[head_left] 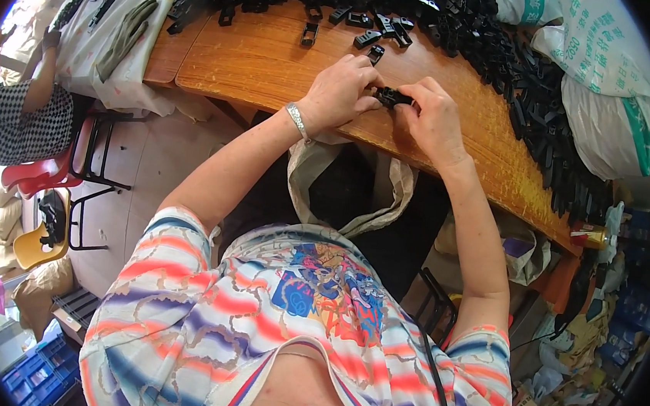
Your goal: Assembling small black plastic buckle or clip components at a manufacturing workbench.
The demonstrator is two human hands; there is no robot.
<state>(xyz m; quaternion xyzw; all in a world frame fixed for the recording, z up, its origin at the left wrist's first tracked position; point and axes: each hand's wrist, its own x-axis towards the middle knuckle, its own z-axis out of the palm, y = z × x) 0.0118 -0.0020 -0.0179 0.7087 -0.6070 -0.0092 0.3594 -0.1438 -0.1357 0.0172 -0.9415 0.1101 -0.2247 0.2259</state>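
A small black plastic part (392,97) is held at the near edge of the brown wooden table (276,59). My left hand (342,92), with a metal band on its wrist, pinches the part's left end between thumb and fingers. Closed on the right end are the fingers of my right hand (434,120), which partly hide it. Just beyond my left fingertips stands another black part (375,53). A few loose black clip-like pieces (366,38) lie farther back on the wood, with one more piece (309,34) to their left.
Heaped black parts (537,117) cover the table's back and right side. White sacks (607,112) stand at the back right. Below the table edge hangs a light cloth bag (303,189), its mouth gaping. At left, a person in checkered clothing (19,122) sits by a covered table (131,82).
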